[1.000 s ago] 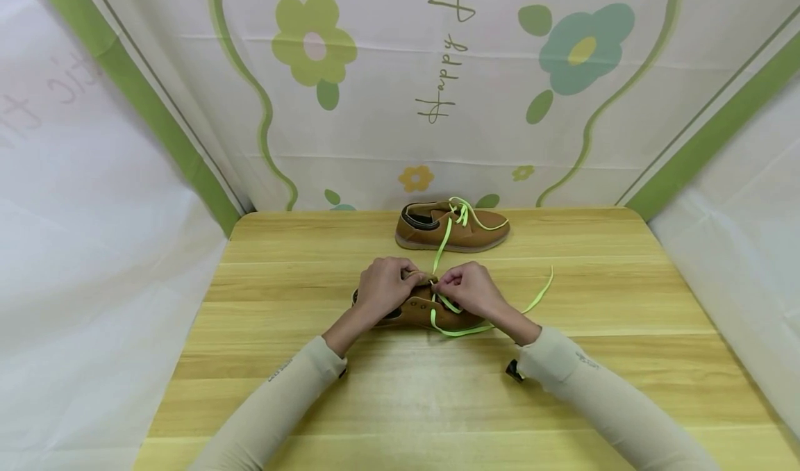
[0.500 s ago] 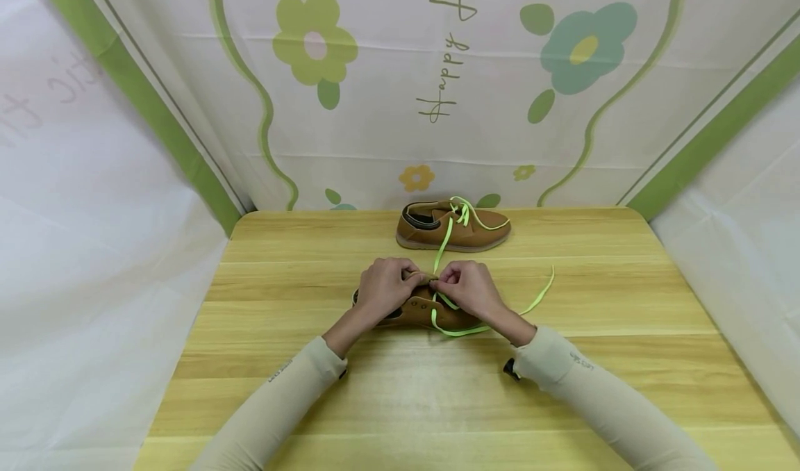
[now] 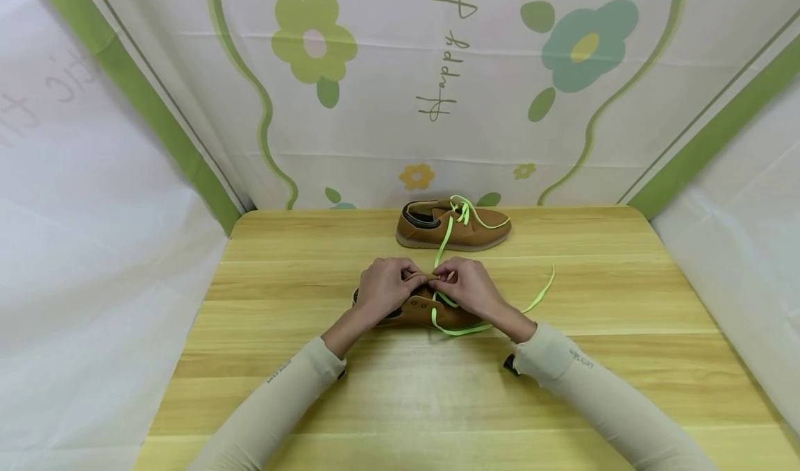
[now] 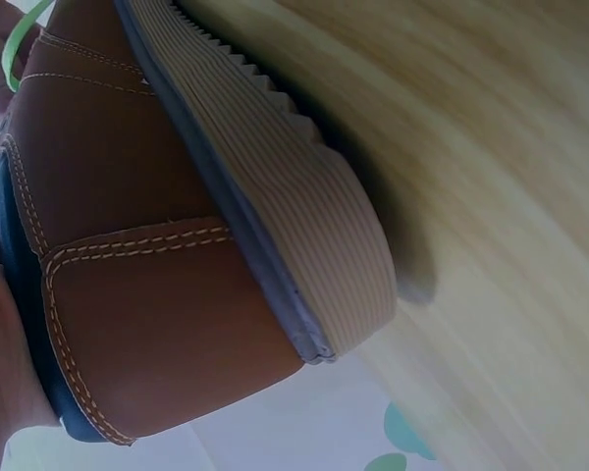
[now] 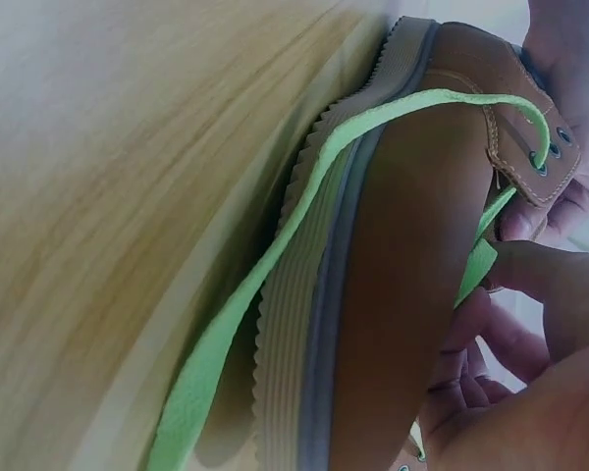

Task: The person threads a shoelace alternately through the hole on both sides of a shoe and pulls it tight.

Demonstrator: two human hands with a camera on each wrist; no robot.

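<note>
A brown leather shoe stands on the table between both hands, its toe to the right. My left hand pinches the far eyelet flap of this shoe. Close beside it, my right hand pinches the bright green shoelace at that flap; the fingertips partly hide the spot. One stretch of the shoelace comes out of an eyelet in the near flap and runs over the shoe's side in the right wrist view. In the left wrist view, the shoe's heel and ribbed sole fill the middle.
Behind the hands, a second brown shoe with a green lace stands near the far edge of the wooden table. A green strand stretches from the hands up to it. White flowered cloth hangs behind the table.
My right fingertips have moved slightly up and left, closer to the left fingertips at the far flap. The left hand and both shoes hold their places.
</note>
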